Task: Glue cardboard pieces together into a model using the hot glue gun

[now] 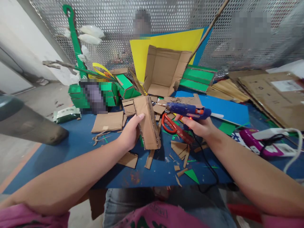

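My left hand is closed round a long flat cardboard block, holding it upright and slightly tilted above the blue table. My right hand grips a blue hot glue gun with an orange trigger, its nozzle pointing left toward the top of the cardboard block, a short gap away. The gun's black cord runs down over the table's front edge. Red-handled scissors lie on the table just under the glue gun.
Cardboard scraps and green paper bits litter the table. An open cardboard box, yellow and blue sheets, green-covered boxes and a green model stand behind. Flat cardboard lies at the right, with a purple-white packet.
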Demonstrator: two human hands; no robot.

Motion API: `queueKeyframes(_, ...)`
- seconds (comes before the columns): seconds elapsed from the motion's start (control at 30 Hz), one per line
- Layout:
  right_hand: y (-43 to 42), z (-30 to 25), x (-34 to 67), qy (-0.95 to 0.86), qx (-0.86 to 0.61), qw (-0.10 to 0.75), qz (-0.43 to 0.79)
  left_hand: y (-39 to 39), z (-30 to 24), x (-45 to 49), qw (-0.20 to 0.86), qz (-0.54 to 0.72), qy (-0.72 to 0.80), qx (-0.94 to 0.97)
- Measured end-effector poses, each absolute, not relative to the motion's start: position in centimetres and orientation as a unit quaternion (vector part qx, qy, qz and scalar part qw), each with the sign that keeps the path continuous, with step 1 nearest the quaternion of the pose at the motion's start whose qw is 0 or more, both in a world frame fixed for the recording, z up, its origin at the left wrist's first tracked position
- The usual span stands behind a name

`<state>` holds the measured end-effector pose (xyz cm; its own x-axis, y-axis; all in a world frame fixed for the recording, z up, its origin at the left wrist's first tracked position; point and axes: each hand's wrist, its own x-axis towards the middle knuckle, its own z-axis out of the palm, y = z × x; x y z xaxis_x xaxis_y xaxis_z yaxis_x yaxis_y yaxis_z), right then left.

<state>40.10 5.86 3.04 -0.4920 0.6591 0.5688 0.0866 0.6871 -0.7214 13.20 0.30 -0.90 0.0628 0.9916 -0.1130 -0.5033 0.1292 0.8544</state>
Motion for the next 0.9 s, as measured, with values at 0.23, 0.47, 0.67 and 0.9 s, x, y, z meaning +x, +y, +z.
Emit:
queueKeyframes(0.23,5.6,2.9,40.0,-0.785,-0.247,0.443,0.356,0.8,-1.6,13.2,0.648,0.587,0.35,0.335)
queueKeyframes(0.47,5.5,2.2,39.8,-0.771,-0.253,0.43,0.395,0.8,-2.1,13.0,0.645,0.571,0.354,0.364)
queueKeyframes(0.67,5.5,2.0,39.7,-0.775,-0.27,0.412,0.396,0.8,-2.2,12.9,0.64,0.562,0.351,0.389)
queueKeyframes(0.9,5.5,2.0,39.1,-0.786,-0.271,0.42,0.363,0.8,-2.1,12.9,0.649,0.555,0.351,0.384)
